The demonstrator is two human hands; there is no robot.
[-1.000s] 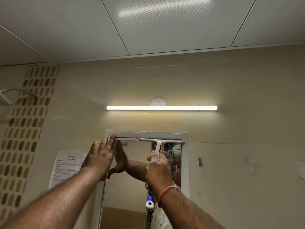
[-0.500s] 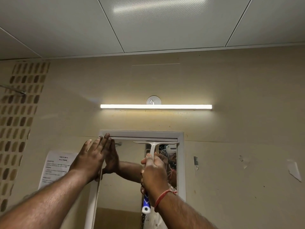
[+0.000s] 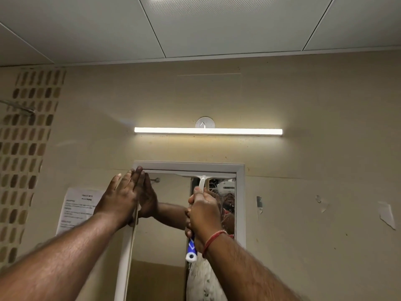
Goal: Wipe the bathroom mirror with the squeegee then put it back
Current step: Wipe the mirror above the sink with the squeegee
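Observation:
The bathroom mirror, in a white frame, hangs on the beige wall low in the middle of the view. My right hand grips the handle of the white squeegee, whose blue-and-white handle end sticks out below my wrist. The squeegee's blade lies flat across the right part of the mirror's top edge. My left hand presses flat with straight fingers on the mirror's upper left corner and frame. Both hands are reflected in the glass.
A lit tube light runs above the mirror, with a round wall hook just over it. A paper notice is stuck to the wall left of the mirror. A mosaic tile strip and a shower arm are at far left.
The view has shifted slightly. The squeegee blade stays close to the mirror's top edge in my right hand. My left hand keeps pressing the upper left corner.

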